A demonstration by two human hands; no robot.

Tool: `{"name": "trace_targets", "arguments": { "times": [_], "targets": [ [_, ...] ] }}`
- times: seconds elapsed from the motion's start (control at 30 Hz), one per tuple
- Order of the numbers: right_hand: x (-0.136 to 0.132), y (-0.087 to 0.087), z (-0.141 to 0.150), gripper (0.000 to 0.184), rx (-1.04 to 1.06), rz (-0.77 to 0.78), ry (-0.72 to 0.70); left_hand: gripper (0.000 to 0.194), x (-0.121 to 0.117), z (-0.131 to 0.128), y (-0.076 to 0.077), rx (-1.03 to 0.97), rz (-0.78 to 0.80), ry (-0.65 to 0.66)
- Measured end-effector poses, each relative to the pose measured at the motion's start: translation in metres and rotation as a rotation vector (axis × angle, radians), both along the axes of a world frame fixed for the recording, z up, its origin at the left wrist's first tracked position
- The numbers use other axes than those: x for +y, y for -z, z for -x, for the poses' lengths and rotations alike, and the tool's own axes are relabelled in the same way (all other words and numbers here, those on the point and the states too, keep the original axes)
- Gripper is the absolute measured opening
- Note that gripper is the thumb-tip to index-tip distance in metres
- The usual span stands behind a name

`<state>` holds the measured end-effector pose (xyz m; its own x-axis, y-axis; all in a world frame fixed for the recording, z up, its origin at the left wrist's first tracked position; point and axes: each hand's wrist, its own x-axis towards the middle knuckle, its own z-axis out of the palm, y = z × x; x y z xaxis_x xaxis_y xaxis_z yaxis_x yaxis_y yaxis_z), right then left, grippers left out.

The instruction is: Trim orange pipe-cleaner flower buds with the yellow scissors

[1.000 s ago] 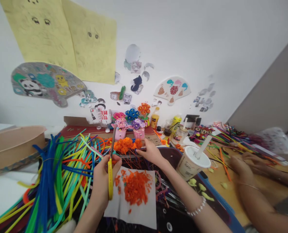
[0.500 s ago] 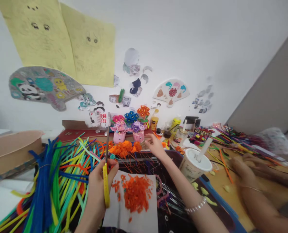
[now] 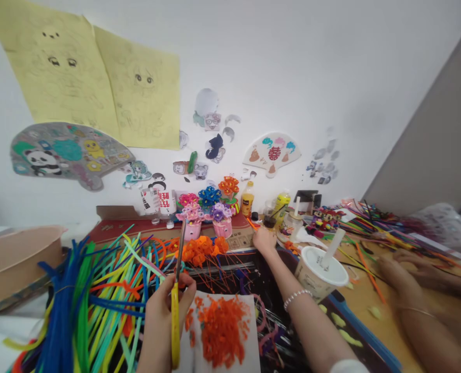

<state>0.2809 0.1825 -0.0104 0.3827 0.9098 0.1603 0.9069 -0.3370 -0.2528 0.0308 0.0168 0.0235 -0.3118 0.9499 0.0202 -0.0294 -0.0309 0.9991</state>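
My left hand (image 3: 167,311) is closed round yellow-handled scissors (image 3: 176,305), their blades pointing up and away from me. Just right of it a white paper sheet (image 3: 249,305) carries a heap of orange clippings (image 3: 223,329). My right hand (image 3: 264,240), a bead bracelet on its wrist, reaches far forward to the edge of the cardboard box (image 3: 117,228), beside an orange stem piece; its fingers are hidden. A bunch of orange pipe-cleaner flowers (image 3: 199,247) lies between my hands.
A thick pile of coloured pipe cleaners (image 3: 90,290) fills the left. A lidded paper cup with a straw (image 3: 319,267) stands at the right. Small flower pots (image 3: 207,215) and bottles line the wall. Another person's hands (image 3: 401,269) rest on the wooden table at the right.
My right hand has moved from the orange flowers forward and right to the box edge. My left hand with the scissors has stayed nearly still. The view has tilted slightly.
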Motion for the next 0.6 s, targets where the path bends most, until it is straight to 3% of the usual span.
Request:
{"name": "trace_targets", "arguments": {
  "times": [0.17, 0.33, 0.43, 0.57, 0.6],
  "targets": [
    [-0.003, -0.001, -0.007, 0.031, 0.028, -0.037, 0.076, 0.032, 0.004, 0.000, 0.003, -0.016, 0.014, 0.032],
    [-0.011, -0.014, -0.002, 0.031, 0.090, -0.186, 0.043, 0.034, 0.003, -0.006, 0.005, -0.031, 0.015, 0.021],
    [-0.017, -0.031, 0.009, 0.030, 0.160, -0.314, -0.048, 0.036, 0.002, -0.009, 0.003, -0.029, -0.001, 0.009],
    [-0.039, -0.053, 0.025, 0.027, 0.327, -0.458, -0.272, 0.032, 0.001, -0.011, -0.001, -0.009, -0.049, -0.014],
    [-0.048, -0.057, 0.029, 0.018, 0.377, -0.482, -0.337, 0.030, 0.001, -0.012, -0.002, -0.003, -0.066, -0.019]
  ]
}}
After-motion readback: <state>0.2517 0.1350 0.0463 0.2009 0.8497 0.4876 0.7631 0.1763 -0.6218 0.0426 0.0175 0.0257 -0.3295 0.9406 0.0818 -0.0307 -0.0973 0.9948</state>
